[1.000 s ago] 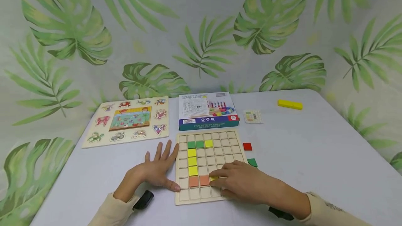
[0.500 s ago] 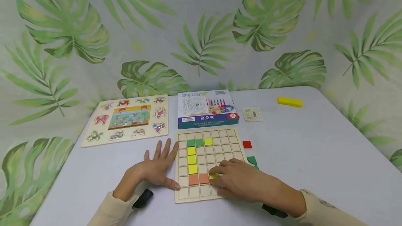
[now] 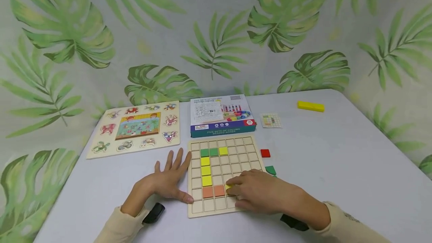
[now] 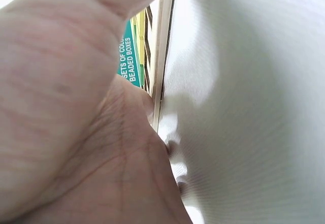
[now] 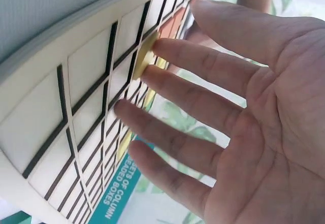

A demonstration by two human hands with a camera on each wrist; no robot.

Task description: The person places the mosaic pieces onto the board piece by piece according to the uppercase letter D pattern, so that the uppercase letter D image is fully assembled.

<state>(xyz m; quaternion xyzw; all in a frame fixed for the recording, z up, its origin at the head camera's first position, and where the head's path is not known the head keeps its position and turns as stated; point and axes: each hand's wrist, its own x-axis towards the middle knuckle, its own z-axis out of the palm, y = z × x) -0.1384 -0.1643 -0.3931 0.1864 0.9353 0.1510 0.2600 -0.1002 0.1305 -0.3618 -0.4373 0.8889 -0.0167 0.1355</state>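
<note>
A wooden grid board [image 3: 234, 159] lies flat on the table. My left hand [image 3: 172, 183] is spread at its left side, with the thumb on the lower left rim. On the right, my right hand [image 3: 258, 190] reaches over the lower part of the board. In the right wrist view, its extended index and middle fingertips touch a yellow square tile [image 5: 144, 56], while the thumb stands apart from it. Beside that tile are two orange tiles [image 3: 207, 192]. Further up sit a column of yellow tiles [image 3: 205, 170] and a row with two green tiles [image 3: 204, 152] and a yellow one.
Right of the board lie a red tile [image 3: 265, 153] and green curved-edge pieces [image 3: 270, 170], partly hidden by my right hand. Behind it stand a beaded-toy box [image 3: 221, 117] and a small pattern card [image 3: 271, 120]. An animal puzzle [image 3: 135, 128] and a yellow bar [image 3: 310, 106] lie farther off.
The head view has shifted slightly. My right fingers have moved only a little over the yellow tile; the left hand has kept its place at the board's edge.
</note>
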